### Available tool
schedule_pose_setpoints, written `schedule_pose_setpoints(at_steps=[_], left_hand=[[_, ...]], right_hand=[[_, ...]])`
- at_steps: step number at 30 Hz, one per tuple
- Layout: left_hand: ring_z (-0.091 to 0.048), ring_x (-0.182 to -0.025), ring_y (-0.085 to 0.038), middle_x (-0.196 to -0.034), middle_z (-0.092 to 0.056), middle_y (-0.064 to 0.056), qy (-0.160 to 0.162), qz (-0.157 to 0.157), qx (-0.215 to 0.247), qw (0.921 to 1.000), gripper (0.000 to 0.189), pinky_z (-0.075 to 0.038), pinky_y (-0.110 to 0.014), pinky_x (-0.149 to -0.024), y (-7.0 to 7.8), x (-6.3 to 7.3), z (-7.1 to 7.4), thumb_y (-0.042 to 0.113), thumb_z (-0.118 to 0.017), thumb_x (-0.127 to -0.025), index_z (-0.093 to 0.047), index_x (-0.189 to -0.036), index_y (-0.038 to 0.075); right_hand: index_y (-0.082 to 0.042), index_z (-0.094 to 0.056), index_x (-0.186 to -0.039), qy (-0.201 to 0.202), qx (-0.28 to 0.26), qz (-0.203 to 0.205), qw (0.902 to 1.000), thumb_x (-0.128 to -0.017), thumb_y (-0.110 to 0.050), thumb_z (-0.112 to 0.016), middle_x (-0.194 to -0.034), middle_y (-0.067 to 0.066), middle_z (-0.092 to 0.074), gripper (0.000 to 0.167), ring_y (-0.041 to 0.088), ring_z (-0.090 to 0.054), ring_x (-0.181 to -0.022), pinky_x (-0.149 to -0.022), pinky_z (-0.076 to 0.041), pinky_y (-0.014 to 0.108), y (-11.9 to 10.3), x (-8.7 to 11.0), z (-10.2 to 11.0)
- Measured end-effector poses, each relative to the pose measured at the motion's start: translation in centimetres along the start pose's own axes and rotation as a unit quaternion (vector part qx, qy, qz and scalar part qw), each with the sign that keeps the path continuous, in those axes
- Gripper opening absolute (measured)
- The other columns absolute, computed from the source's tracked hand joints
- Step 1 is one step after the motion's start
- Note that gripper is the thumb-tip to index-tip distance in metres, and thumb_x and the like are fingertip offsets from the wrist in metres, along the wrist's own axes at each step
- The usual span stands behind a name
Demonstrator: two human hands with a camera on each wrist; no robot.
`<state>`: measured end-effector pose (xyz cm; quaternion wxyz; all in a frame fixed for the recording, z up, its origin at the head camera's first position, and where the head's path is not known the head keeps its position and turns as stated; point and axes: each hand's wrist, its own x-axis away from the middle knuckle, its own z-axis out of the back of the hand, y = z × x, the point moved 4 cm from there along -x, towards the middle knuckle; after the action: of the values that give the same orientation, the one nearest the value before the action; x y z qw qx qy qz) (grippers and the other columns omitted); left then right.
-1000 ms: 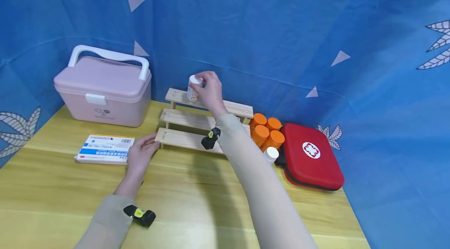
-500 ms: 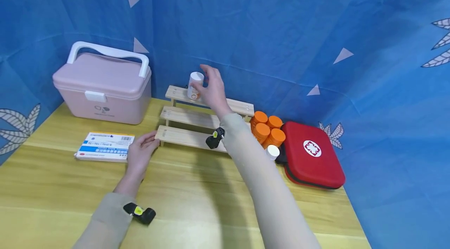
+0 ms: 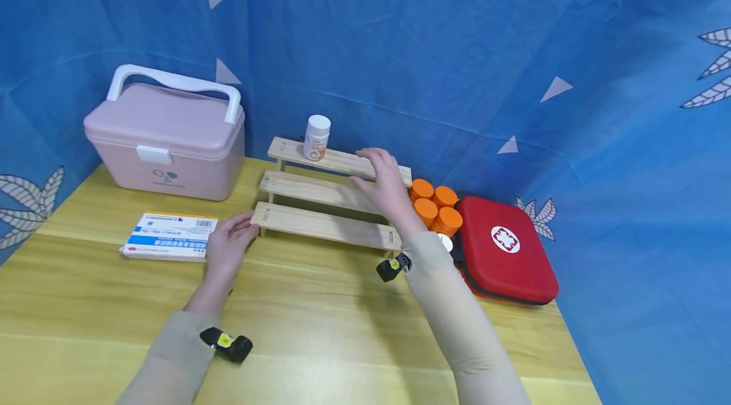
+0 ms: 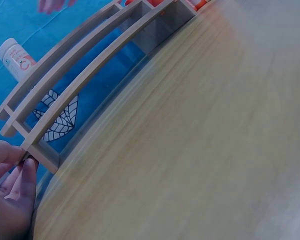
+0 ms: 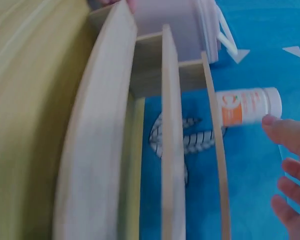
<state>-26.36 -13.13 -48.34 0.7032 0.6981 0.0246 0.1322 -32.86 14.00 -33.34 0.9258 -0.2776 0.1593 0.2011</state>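
A three-tier wooden step shelf [image 3: 325,224] stands on the table. Toward the left end of its top tier, a white pill bottle [image 3: 316,137] with an orange-marked label stands upright. My left hand [image 3: 227,247] pinches the left corner of the lowest tier between thumb and fingers, which the left wrist view shows close up at the wooden end [image 4: 27,146]. Over the right half of the shelf is my right hand [image 3: 389,192], its fingers spread and holding nothing. In the right wrist view the bottle [image 5: 249,106] appears just past the fingertips.
Several orange-capped bottles [image 3: 435,205] and one white-capped bottle [image 3: 446,243] cluster at the shelf's right end, beside a red first-aid case [image 3: 508,252]. To the left are a pink lidded box [image 3: 165,138] with a white handle and a flat medicine box [image 3: 170,237]. A blue curtain [image 3: 400,43] hangs behind.
My right hand has let go of the white pill bottle and moved right and down, away from it. The bottle stays on the top tier. My left hand keeps its place.
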Motion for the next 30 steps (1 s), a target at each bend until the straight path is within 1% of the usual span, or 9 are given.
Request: schedule_pose_setpoints(at_steps=[6, 9, 12, 15, 18, 22, 25, 27, 30], left_hand=[[-0.057, -0.108, -0.009, -0.129, -0.055, -0.011, 0.002, -0.015, -0.003, 0.9999, 0.043, -0.049, -0.012, -0.089, 0.3, -0.3, 0.1, 0.020, -0.061, -0.094, -0.052, -0.134, 0.010], [-0.057, -0.106, -0.008, -0.129, -0.055, -0.011, 0.000, -0.023, -0.009, 0.9997, 0.043, -0.049, -0.012, -0.089, 0.4, -0.4, 0.1, 0.020, -0.060, -0.094, -0.052, -0.134, 0.010], [-0.056, -0.107, -0.008, -0.129, -0.055, -0.011, -0.003, -0.022, -0.012, 0.9997, 0.043, -0.049, -0.013, -0.089, 0.3, -0.4, 0.1, 0.021, -0.061, -0.094, -0.052, -0.134, 0.010], [-0.056, -0.108, -0.009, -0.128, -0.055, -0.010, -0.002, -0.012, -0.015, 0.9998, 0.043, -0.049, -0.013, -0.090, 0.1, -0.1, 0.1, 0.021, -0.061, -0.094, -0.052, -0.134, 0.010], [-0.056, -0.111, -0.012, -0.129, -0.055, -0.010, 0.000, -0.007, -0.017, 0.9998, 0.043, -0.049, -0.015, -0.091, 0.0, 0.1, 0.1, 0.021, -0.061, -0.094, -0.052, -0.135, 0.011], [-0.056, -0.114, -0.014, -0.129, -0.055, -0.010, 0.000, -0.013, -0.020, 0.9997, 0.044, -0.049, -0.016, -0.093, -0.1, 0.1, 0.1, 0.024, -0.061, -0.094, -0.052, -0.135, 0.011], [-0.056, -0.113, -0.013, -0.128, -0.056, -0.010, 0.000, -0.017, -0.018, 0.9997, 0.044, -0.049, -0.016, -0.092, -0.1, -0.1, 0.1, 0.024, -0.062, -0.093, -0.052, -0.135, 0.011], [-0.056, -0.112, -0.012, -0.128, -0.056, -0.010, 0.001, -0.017, -0.018, 0.9997, 0.044, -0.049, -0.015, -0.092, -0.2, -0.1, 0.1, 0.024, -0.062, -0.093, -0.052, -0.135, 0.011], [-0.056, -0.111, -0.011, -0.128, -0.055, -0.010, 0.001, -0.015, -0.019, 0.9997, 0.044, -0.049, -0.014, -0.091, -0.2, -0.1, 0.0, 0.023, -0.061, -0.094, -0.052, -0.135, 0.011]], right_hand=[[-0.008, -0.057, -0.126, -0.008, 0.032, -0.008, 0.9994, -0.086, -0.023, -0.071, -0.130, 0.009, -0.051, 0.044, 0.027, -0.043, -0.122, -0.103, -0.040, 0.043, 1.7, 3.0, 1.4], [-0.007, -0.058, -0.123, 0.003, 0.056, -0.009, 0.9984, -0.086, -0.020, -0.072, -0.129, 0.011, -0.052, 0.042, 0.029, -0.043, -0.120, -0.102, -0.040, 0.043, 2.6, 4.4, 2.1], [-0.006, -0.058, -0.123, 0.018, 0.080, -0.016, 0.9965, -0.085, -0.017, -0.072, -0.129, 0.012, -0.051, 0.042, 0.031, -0.042, -0.120, -0.102, -0.040, 0.044, 3.7, 6.2, 2.9], [-0.005, -0.057, -0.124, 0.027, 0.090, -0.037, 0.9948, -0.085, -0.016, -0.072, -0.128, 0.012, -0.051, 0.043, 0.032, -0.042, -0.119, -0.100, -0.042, 0.045, 4.9, 8.1, 3.5], [-0.004, -0.056, -0.125, 0.035, 0.089, -0.069, 0.9930, -0.085, -0.016, -0.072, -0.129, 0.013, -0.050, 0.045, 0.032, -0.041, -0.120, -0.099, -0.044, 0.045, 6.2, 9.5, 3.8], [-0.004, -0.055, -0.126, 0.052, 0.091, -0.094, 0.9900, -0.086, -0.015, -0.071, -0.130, 0.014, -0.049, 0.044, 0.033, -0.041, -0.118, -0.098, -0.043, 0.045, 7.6, 10.3, 4.2], [-0.004, -0.055, -0.126, 0.057, 0.095, -0.099, 0.9889, -0.086, -0.015, -0.071, -0.128, 0.016, -0.050, 0.044, 0.034, -0.042, -0.115, -0.095, -0.043, 0.046, 8.1, 10.3, 4.3], [-0.003, -0.055, -0.126, 0.054, 0.099, -0.099, 0.9887, -0.086, -0.016, -0.071, -0.129, 0.017, -0.050, 0.045, 0.035, -0.042, -0.115, -0.095, -0.044, 0.046, 8.4, 10.2, 4.3], [-0.002, -0.055, -0.127, 0.041, 0.104, -0.099, 0.9888, -0.086, -0.017, -0.071, -0.131, 0.017, -0.050, 0.047, 0.035, -0.042, -0.119, -0.099, -0.042, 0.046, 8.7, 9.9, 4.2]])
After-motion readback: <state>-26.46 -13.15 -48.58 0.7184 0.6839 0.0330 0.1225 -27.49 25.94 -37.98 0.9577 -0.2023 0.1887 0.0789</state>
